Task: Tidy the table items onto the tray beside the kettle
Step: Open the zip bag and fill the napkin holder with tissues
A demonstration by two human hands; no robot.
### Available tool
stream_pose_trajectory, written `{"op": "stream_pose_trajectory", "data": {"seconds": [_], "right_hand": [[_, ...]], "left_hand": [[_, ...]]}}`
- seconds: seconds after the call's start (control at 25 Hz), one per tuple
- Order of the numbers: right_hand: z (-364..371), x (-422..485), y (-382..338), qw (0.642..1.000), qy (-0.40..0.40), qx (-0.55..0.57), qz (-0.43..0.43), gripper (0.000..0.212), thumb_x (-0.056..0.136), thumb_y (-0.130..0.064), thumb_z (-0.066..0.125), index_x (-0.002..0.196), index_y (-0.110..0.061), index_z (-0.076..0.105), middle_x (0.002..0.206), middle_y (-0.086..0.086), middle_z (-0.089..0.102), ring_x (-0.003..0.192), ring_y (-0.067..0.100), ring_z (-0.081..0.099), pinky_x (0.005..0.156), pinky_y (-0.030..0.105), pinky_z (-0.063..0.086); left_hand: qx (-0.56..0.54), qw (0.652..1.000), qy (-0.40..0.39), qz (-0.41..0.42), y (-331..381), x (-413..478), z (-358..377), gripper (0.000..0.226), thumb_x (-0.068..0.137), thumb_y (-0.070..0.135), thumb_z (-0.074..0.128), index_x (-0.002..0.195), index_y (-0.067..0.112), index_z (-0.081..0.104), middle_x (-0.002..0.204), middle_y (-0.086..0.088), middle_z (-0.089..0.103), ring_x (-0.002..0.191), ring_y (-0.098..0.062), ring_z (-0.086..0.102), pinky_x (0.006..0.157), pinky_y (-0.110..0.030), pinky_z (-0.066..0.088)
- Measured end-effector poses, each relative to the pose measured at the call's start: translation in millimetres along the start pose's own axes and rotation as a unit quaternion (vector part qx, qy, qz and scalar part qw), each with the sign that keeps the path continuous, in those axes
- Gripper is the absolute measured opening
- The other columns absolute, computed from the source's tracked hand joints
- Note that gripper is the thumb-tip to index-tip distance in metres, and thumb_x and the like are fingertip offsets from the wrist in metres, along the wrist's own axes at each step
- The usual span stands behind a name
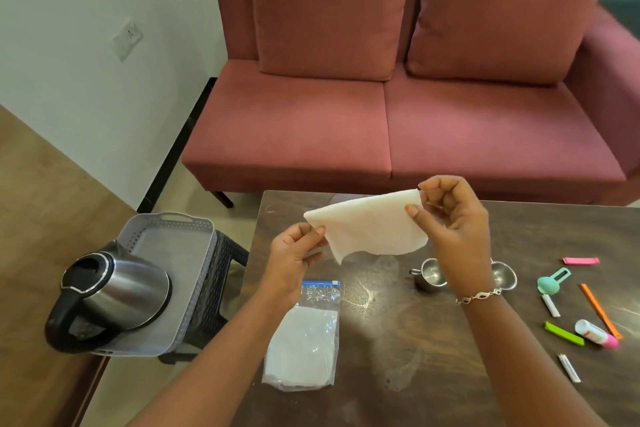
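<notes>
A white cloth point(370, 225) hangs in the air above the dark wooden table point(398, 329). My left hand point(294, 256) pinches its left corner and my right hand point(453, 218) pinches its upper right corner. Below them a clear zip bag point(304, 340) with white contents lies flat on the table. A grey tray point(180, 253) sits on a dark stool to the left, and a steel kettle point(114, 291) stands in its near part. Two small steel cups point(427, 274) stand behind my right wrist, partly hidden.
At the table's right lie a pink clip point(581, 261), a teal scoop point(552, 282), an orange clip point(599, 308), a green clip point(563, 333), a small tube point(595, 333) and two white sachets point(550, 305). A pink sofa point(398, 114) stands behind the table.
</notes>
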State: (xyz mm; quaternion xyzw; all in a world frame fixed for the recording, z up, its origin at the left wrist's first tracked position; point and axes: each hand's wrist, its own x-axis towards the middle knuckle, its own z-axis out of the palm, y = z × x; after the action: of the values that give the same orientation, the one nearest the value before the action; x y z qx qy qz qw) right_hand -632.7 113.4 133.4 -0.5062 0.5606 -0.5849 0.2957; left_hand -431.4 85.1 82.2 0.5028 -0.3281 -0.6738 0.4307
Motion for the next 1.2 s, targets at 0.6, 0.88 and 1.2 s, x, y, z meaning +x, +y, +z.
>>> {"op": "stream_pose_trajectory", "data": {"seconds": [0.6, 0.88, 1.2], "right_hand": [[7.5, -18.8, -0.3, 0.97, -0.046, -0.227, -0.075, 0.008, 0.079, -0.004, 0.065, 0.082, -0.011, 0.064, 0.08, 0.0, 0.065, 0.074, 0.018, 0.062, 0.067, 0.022, 0.048], [40.9, -32.4, -4.7, 0.873, -0.138, -0.398, -0.246, 0.055, 0.066, -0.033, 0.08, 0.11, -0.005, 0.063, 0.115, 0.013, 0.065, 0.107, 0.03, 0.061, 0.091, 0.046, 0.046], [43.0, -33.7, -0.5, 0.881, -0.086, -0.309, -0.347, 0.05, 0.098, -0.029, 0.03, 0.09, -0.006, 0.073, 0.094, 0.007, 0.074, 0.089, 0.021, 0.07, 0.083, 0.04, 0.055]], "left_hand": [[0.166, 0.985, -0.021, 0.041, 58.4, -7.9, 28.4, 0.017, 0.089, 0.005, 0.049, 0.073, 0.002, 0.051, 0.074, -0.008, 0.066, 0.053, -0.012, 0.066, 0.045, -0.025, 0.054], [0.089, 0.996, -0.015, -0.007, 52.2, -14.5, 37.3, 0.012, 0.089, 0.005, 0.048, 0.084, 0.002, 0.058, 0.067, -0.009, 0.064, 0.053, -0.014, 0.067, 0.05, -0.027, 0.056], [-0.12, 0.98, -0.042, -0.15, 32.4, -13.1, 19.7, 0.056, 0.093, 0.049, 0.038, 0.108, -0.001, 0.057, 0.102, -0.019, 0.062, 0.092, -0.028, 0.061, 0.071, -0.044, 0.056]]}}
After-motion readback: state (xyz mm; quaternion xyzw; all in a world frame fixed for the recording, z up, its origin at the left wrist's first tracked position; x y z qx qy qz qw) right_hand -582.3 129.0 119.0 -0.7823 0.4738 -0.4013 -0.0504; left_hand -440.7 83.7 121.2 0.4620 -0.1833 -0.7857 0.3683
